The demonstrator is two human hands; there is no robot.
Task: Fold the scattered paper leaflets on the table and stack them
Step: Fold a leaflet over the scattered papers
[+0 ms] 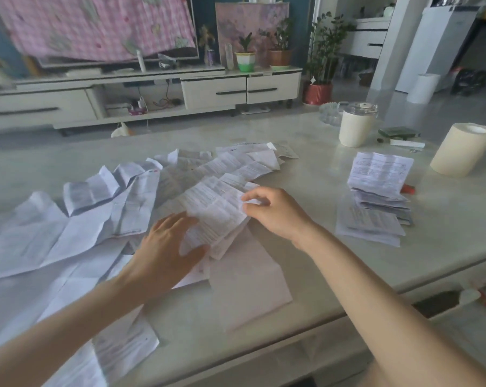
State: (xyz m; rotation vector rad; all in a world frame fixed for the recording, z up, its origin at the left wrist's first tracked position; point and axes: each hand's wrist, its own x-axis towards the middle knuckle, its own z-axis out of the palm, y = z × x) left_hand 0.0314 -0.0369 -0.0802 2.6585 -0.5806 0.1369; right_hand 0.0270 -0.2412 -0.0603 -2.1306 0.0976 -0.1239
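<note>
Several creased white leaflets lie scattered over the left and middle of the pale table. One printed leaflet, partly folded, sits between my hands. My right hand pinches its right edge with thumb and fingertips. My left hand rests on its left side, fingers straight, thumb on its lower edge. A stack of folded leaflets stands at the right of the table.
A cream cup with a clear lid, a paper roll, a glass dish and small items stand at the far right. A blank sheet lies near the front edge. A TV cabinet and potted plants are beyond.
</note>
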